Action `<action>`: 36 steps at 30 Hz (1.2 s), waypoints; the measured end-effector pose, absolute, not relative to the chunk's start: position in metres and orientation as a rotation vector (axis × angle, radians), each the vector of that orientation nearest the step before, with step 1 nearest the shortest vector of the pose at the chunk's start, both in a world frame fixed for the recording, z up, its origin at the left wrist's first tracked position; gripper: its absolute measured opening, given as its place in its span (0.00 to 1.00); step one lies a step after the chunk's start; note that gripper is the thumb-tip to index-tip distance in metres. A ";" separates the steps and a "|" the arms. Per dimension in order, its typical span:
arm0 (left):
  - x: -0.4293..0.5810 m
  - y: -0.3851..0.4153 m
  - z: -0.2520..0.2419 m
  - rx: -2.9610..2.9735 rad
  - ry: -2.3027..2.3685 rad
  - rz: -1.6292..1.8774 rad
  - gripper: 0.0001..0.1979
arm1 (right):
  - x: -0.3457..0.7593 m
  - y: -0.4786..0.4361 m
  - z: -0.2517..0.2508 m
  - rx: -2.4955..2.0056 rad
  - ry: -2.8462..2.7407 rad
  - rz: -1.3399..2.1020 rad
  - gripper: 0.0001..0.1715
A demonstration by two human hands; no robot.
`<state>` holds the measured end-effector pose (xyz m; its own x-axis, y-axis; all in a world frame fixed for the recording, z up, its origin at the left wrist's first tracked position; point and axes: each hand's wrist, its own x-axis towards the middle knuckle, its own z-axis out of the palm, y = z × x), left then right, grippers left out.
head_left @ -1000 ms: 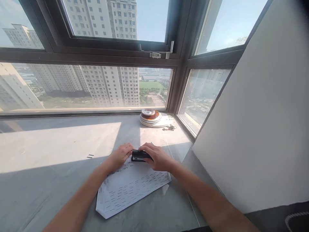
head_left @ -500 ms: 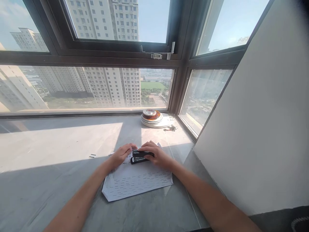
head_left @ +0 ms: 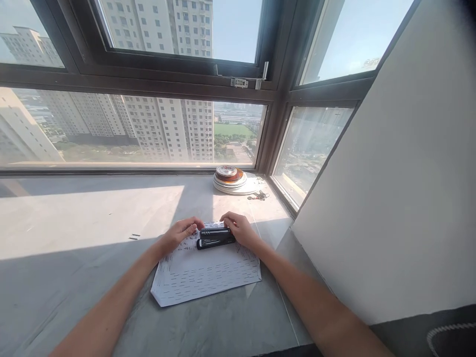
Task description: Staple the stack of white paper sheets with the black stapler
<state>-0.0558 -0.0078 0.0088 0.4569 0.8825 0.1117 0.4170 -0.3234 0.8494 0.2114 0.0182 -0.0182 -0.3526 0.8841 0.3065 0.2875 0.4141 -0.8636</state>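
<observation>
Black stapler [head_left: 216, 239] on white paper [head_left: 206, 275], lower centre of the frame.
Handling, my estimate: stapler rigid, modest in weight, casing likely slick; best held at its right end, where the 2 long parts seem to meet, as the left ends may swing. Paper light, easily creased; best pressed flat near an edge. Appearance: stapler glossy, parts spread in a narrow wedge toward frame left; paper carries rows of short dark dashes. My right hand [head_left: 241, 230] is closed on the stapler's right end. My left hand [head_left: 178, 235] is loosely spread just beside the other end, grasping nothing visible; fingertip pressure, cannot tell. Paper rests on the grey windowsill [head_left: 44, 285].
</observation>
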 end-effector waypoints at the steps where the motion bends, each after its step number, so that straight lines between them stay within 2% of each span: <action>1: -0.056 -0.007 0.008 1.917 1.088 0.736 0.23 | 0.212 0.018 -0.018 -0.999 -1.860 0.926 0.14; 8: -0.057 -0.004 -0.001 1.832 1.059 0.807 0.28 | 0.214 0.021 -0.019 -0.994 -1.874 0.972 0.15; 17: -0.058 -0.002 -0.002 1.674 0.959 0.815 0.29 | 0.215 0.021 -0.018 -0.962 -1.911 0.962 0.15; 24: -0.058 -0.001 -0.008 1.557 0.928 0.880 0.35 | 0.216 0.019 -0.018 -0.988 -1.939 0.939 0.16; 28: -0.058 0.001 -0.010 1.566 0.924 0.899 0.37 | 0.217 0.008 -0.006 -0.905 -1.936 0.924 0.22; 31: -0.058 0.002 -0.011 1.585 0.922 0.893 0.36 | 0.217 0.000 0.000 -0.825 -2.116 0.898 0.17; 36: -0.059 0.004 -0.012 1.603 0.900 0.865 0.36 | 0.216 -0.002 -0.005 -0.797 -2.240 0.858 0.16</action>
